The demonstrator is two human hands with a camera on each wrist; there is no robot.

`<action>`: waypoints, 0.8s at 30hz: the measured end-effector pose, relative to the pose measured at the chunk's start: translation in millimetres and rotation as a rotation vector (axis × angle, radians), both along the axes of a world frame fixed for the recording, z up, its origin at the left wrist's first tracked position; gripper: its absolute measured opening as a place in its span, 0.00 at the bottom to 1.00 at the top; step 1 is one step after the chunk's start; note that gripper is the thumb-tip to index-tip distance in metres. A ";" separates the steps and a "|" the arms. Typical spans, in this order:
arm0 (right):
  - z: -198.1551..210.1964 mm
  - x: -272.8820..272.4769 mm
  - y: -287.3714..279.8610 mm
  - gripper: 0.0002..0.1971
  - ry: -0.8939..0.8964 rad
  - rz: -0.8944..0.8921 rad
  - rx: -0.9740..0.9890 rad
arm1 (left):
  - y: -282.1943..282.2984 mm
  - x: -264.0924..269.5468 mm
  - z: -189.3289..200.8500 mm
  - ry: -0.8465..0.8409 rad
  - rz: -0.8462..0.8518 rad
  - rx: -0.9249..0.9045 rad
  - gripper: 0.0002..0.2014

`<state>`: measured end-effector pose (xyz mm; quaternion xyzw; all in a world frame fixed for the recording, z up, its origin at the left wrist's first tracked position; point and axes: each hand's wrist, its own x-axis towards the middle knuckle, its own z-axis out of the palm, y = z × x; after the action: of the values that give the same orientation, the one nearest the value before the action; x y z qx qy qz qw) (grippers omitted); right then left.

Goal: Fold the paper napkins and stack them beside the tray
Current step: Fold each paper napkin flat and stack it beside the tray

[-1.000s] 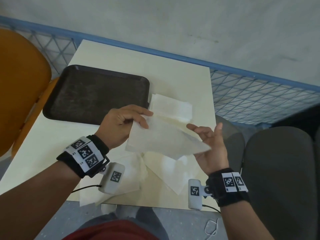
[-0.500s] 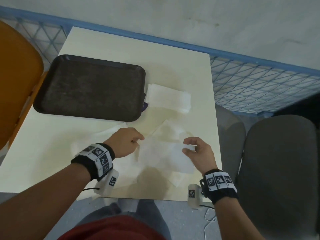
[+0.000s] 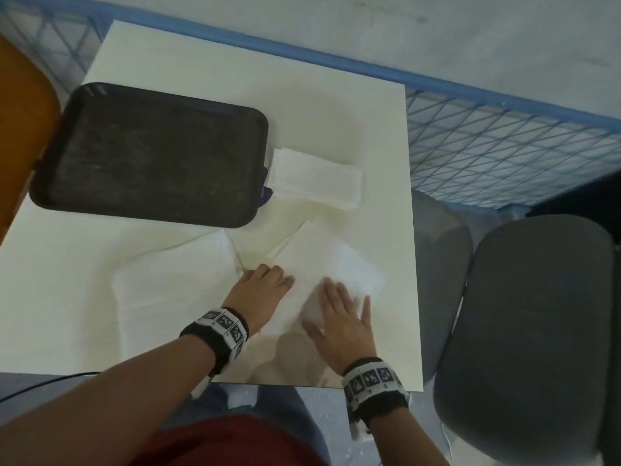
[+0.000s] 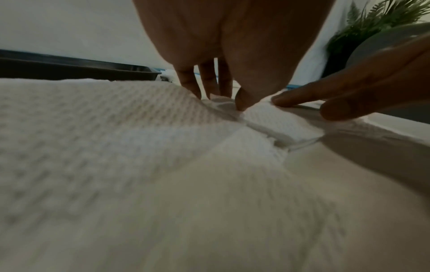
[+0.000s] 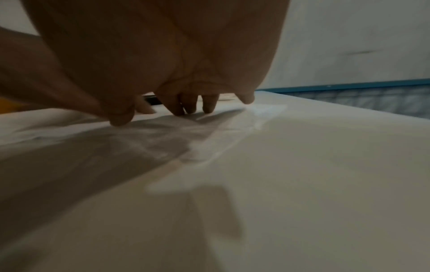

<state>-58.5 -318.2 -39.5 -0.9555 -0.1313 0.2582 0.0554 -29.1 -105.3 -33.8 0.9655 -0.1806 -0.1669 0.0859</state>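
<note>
A white napkin (image 3: 339, 260) lies flat on the cream table (image 3: 319, 112) near the front edge. My left hand (image 3: 274, 275) presses its left part with bent fingertips (image 4: 207, 88) and thumb. My right hand (image 3: 339, 297) lies flat, fingers spread, on the napkin's near right part (image 5: 163, 143). A folded napkin stack (image 3: 316, 178) sits against the right edge of the dark tray (image 3: 151, 156). A larger unfolded napkin (image 3: 174, 284) is spread to the left of my left hand, and its textured surface (image 4: 93, 119) fills the left wrist view.
An orange chair (image 3: 23, 136) stands left of the table and a grey chair (image 3: 531, 331) right of it. A blue mesh fence (image 3: 504, 136) runs behind the table. The table's right edge is close to my right hand.
The napkin I held up in both hands has come down onto the table. My right hand has flattened on it, and my left hand has moved onto its left part.
</note>
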 end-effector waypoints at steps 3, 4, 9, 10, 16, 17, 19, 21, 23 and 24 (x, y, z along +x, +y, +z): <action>3.5 6.6 -27.9 0.37 0.029 -0.129 -0.056 | -0.9 7.4 -0.2 0.083 0.122 -0.076 0.25; 6.1 9.3 -33.4 0.37 0.030 -0.137 -0.059 | -1.1 12.1 2.2 0.125 0.198 -0.134 0.20; 22.7 28.6 -26.8 0.35 -0.142 -0.142 0.178 | 0.7 29.8 26.4 0.177 0.216 -0.492 0.12; 27.0 34.1 -21.2 0.31 -0.171 -0.135 0.275 | 1.1 31.5 34.5 0.138 0.184 -0.541 0.11; 57.6 86.6 -8.8 0.12 -0.119 -0.185 0.455 | 7.6 48.7 45.6 0.020 0.560 -0.680 0.12; 62.9 99.4 -12.5 0.13 -0.089 -0.228 0.457 | 5.5 52.6 39.4 0.022 0.658 -0.650 0.09; 71.0 124.7 -20.2 0.14 -0.057 -0.269 0.469 | -2.1 57.2 24.7 0.093 0.766 -0.549 0.06; 76.0 151.2 -25.3 0.14 -0.060 -0.310 0.521 | -12.0 57.0 11.6 0.210 0.775 -0.451 0.14; 81.3 179.2 -26.9 0.13 -0.046 -0.317 0.534 | -19.6 56.3 3.9 0.224 0.768 -0.368 0.16; 84.8 194.4 -25.9 0.12 -0.039 -0.305 0.526 | -21.8 56.8 2.9 0.221 0.777 -0.352 0.16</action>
<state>136.0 -344.1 45.3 -0.9218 -0.0497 0.1856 0.3366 27.7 -127.1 -30.9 0.9088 0.1806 -0.1909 0.3241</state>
